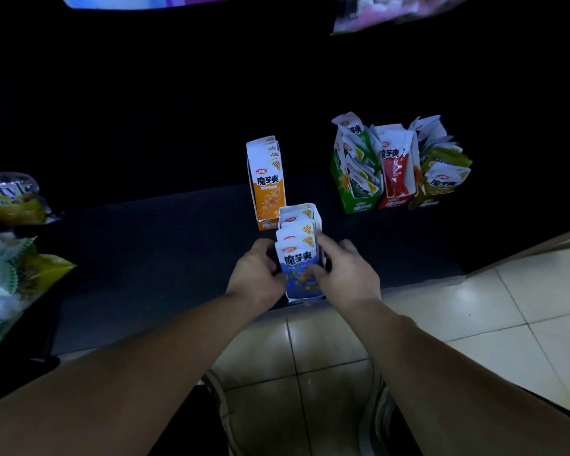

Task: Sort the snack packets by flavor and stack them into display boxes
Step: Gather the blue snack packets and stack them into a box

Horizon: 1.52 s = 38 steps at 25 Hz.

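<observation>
Head view: both hands at a blue display box on a dark shelf.

Both forearms reach forward and converge. The left hand (257, 274), fingers curled, clasps the left wall of the blue display box (301, 255); the right hand (348, 271) presses its right side, thumb on the front blue packet (299, 273). The box stands between the hands at the dark shelf (145, 258) edge, its long axis running away from the viewer, packets upright and facing the camera. Just behind stands an orange display box (266, 184); farther right, green (356, 172), red (396, 169) and olive (440, 172) boxes sit side by side.
</observation>
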Motion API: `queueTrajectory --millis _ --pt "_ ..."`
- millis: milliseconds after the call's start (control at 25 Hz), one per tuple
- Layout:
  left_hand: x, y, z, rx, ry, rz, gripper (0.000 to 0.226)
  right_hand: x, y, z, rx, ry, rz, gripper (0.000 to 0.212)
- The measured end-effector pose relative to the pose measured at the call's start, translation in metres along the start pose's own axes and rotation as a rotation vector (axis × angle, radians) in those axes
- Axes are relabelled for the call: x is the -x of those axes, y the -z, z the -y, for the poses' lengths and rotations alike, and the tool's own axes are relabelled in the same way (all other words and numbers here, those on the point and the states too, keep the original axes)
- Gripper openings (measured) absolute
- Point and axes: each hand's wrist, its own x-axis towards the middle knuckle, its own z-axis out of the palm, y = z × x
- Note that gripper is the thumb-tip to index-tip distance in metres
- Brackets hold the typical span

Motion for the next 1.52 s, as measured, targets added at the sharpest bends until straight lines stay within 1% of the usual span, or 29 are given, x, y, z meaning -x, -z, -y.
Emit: queueTrajectory --millis 40,120,200,280,360,480,560,600,680,760,800,840,880,960,1040,1120,1240,1320,1440,1520 --pt "0.000 0.003 0.000 0.001 -0.046 -0.028 0.062 0.003 -0.001 -0.002 0.035 -0.023 0.037 0.075" --pt "-0.002 0.007 -0.002 0.022 -0.190 -0.050 0.068 0.004 -0.001 -0.006 -0.023 -0.061 0.055 0.086" --pt "-0.004 0.005 -0.002 -0.067 -0.338 -0.042 0.061 0.003 0.002 -0.004 -0.132 -0.005 0.030 0.088" --pt "-0.005 0.000 0.000 -0.156 -0.409 -0.055 0.049 0.002 0.002 -0.001 -0.158 0.082 0.031 0.082" --pt "-0.007 -0.005 0.002 -0.163 -0.388 -0.050 0.042 0.001 -0.002 -0.001 -0.123 0.110 0.045 0.076" --pt "-0.014 -0.007 0.006 -0.208 -0.322 0.001 0.041 -0.001 -0.006 -0.007 -0.092 0.057 0.119 0.067" --pt "-0.017 -0.005 0.006 -0.205 -0.304 0.005 0.044 -0.002 -0.005 -0.010 -0.053 0.034 0.167 0.067" --pt "-0.016 -0.003 0.004 -0.185 -0.297 -0.014 0.048 -0.001 -0.005 -0.010 -0.056 0.035 0.160 0.070" --pt "-0.017 0.002 0.000 -0.160 -0.231 -0.055 0.055 -0.002 -0.005 -0.008 -0.176 -0.037 0.115 0.077" --pt "-0.018 0.002 0.004 -0.159 -0.110 -0.029 0.060 -0.001 -0.008 -0.005 -0.310 -0.153 0.105 0.076" --pt "-0.017 -0.001 0.008 -0.145 -0.041 0.009 0.065 -0.001 -0.010 -0.005 -0.335 -0.168 0.113 0.069" --pt "-0.014 -0.007 0.012 -0.094 0.016 0.045 0.070 0.000 -0.012 -0.008 -0.356 -0.162 0.120 0.060" --pt "-0.010 -0.014 0.014 -0.008 0.059 0.063 0.069 0.002 -0.014 -0.011 -0.388 -0.142 0.132 0.050" --pt "-0.001 -0.029 0.016 0.155 0.081 0.024 0.057 0.005 -0.018 -0.015 -0.474 -0.128 0.151 0.042" --pt "0.001 -0.042 0.014 0.179 0.059 -0.065 0.048 0.004 -0.021 -0.021 -0.507 -0.150 0.088 0.040" --pt "-0.004 -0.051 0.012 0.140 0.031 -0.132 0.045 -0.002 -0.022 -0.025 -0.520 -0.184 -0.025 0.033" --pt "-0.016 -0.055 0.010 0.102 0.000 -0.149 0.043 -0.011 -0.017 -0.022 -0.552 -0.245 -0.164 0.018" --pt "-0.019 -0.055 0.012 0.084 -0.041 -0.137 0.048 -0.009 -0.013 -0.013 -0.451 -0.175 -0.176 0.024" --pt "-0.010 -0.056 0.023 0.109 -0.081 -0.062 0.069 0.007 -0.020 -0.007 -0.237 -0.031 -0.066 0.050" --pt "-0.006 -0.059 0.030 0.127 -0.058 -0.048 0.072 0.017 -0.024 -0.012 -0.142 0.017 0.010 0.068"
